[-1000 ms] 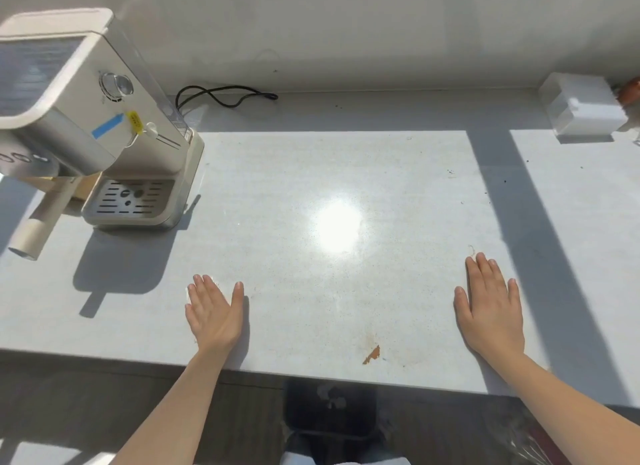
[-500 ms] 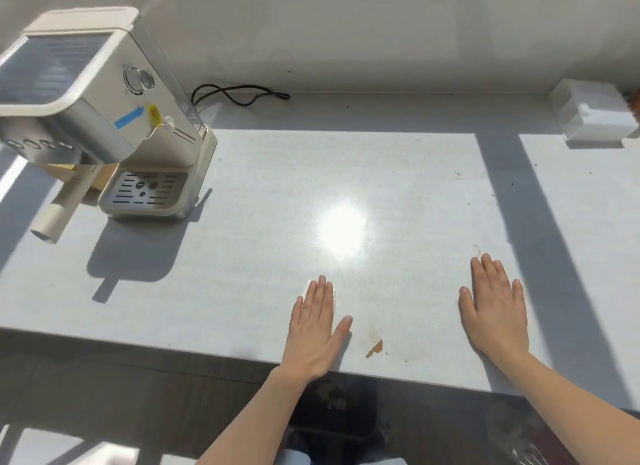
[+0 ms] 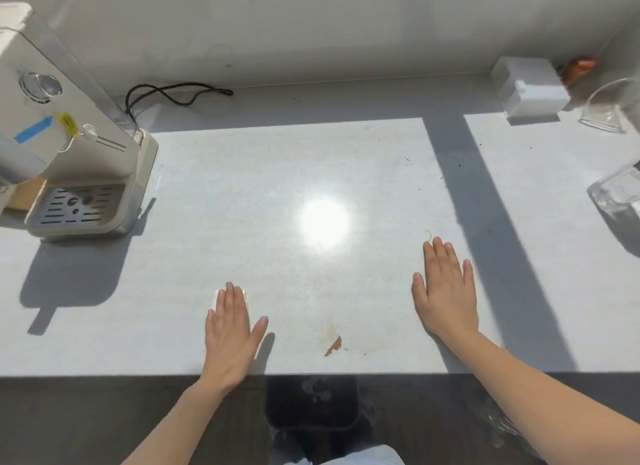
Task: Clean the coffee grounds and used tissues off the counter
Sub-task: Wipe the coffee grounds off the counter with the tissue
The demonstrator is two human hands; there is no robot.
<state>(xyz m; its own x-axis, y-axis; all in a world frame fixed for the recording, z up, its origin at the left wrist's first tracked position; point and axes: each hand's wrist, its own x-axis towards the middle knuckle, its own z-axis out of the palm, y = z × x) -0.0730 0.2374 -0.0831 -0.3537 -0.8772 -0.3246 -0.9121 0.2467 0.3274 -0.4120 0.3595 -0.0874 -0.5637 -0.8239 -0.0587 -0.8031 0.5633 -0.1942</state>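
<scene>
Two clear glass vessels at the counter's far right look empty. Dark coffee specks lie beyond the right hand. Both hands rest flat, fingers spread, holding nothing; a brown stain sits between them, nearer the left hand

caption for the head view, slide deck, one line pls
Both hands, left hand and right hand, flat on a sunlit white counter between an espresso machine and glassware.
</scene>
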